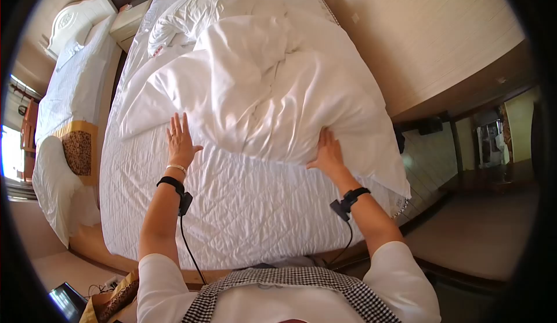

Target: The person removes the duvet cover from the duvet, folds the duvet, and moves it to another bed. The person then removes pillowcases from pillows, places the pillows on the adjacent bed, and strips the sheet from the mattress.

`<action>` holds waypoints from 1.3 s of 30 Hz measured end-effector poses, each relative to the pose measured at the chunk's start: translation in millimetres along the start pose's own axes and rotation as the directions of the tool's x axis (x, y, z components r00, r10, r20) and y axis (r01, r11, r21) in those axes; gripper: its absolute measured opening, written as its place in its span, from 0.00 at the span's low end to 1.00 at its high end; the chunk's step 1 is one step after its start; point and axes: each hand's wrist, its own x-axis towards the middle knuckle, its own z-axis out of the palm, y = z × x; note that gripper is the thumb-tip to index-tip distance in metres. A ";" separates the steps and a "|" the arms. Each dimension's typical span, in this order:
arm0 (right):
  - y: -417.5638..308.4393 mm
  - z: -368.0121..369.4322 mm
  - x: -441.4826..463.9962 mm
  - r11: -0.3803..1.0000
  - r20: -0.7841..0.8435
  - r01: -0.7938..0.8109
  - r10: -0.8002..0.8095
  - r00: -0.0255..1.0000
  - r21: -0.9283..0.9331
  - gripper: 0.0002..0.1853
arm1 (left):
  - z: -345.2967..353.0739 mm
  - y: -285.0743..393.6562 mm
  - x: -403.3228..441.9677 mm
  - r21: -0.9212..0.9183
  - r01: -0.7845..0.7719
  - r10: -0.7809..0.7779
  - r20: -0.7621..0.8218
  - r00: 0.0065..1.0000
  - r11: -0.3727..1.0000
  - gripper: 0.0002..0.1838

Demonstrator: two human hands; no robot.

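Observation:
A white duvet (249, 85) lies bunched and wrinkled over the upper and right part of the bed. Beneath it is a quilted white mattress cover (232, 207), bare in the near half. My left hand (181, 144) is open, fingers spread, at the duvet's near left edge; whether it presses on the cloth I cannot tell. At the near right edge of the duvet, my right hand (328, 153) rests with fingers stretched and thumb apart, holding nothing. Beyond the duvet, a white pillow (188, 18) lies at the upper left, partly covered.
A second bed (72, 99) with a gold and leopard-print runner (78, 146) stands at the left, a bedside cabinet (130, 24) between the beds. The wall (418, 38) runs along the right. Black cables (188, 247) hang from both wrist bands.

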 end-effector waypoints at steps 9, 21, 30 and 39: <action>-2.1 65.1 38.6 0.902 -0.042 -0.141 0.173 0.984 0.407 0.36 | 100.9 59.3 63.8 -0.352 -0.384 0.449 0.125 0.885 0.854 0.19; -11.4 -25.7 -93.9 0.837 -0.047 -0.027 0.063 0.997 0.547 0.21 | -36.1 62.6 -136.1 -0.652 -0.192 0.184 -0.082 0.980 0.733 0.11; 22.2 -208.9 -303.7 0.887 0.289 -0.212 0.094 0.953 0.409 0.19 | -180.2 77.0 -373.1 -0.892 0.399 0.671 0.430 0.604 0.213 0.18; 47.0 -171.5 -302.1 0.983 -0.256 -0.125 0.156 0.954 0.134 0.18 | -112.8 131.6 -361.7 -0.498 0.867 0.942 0.281 0.181 -0.018 0.22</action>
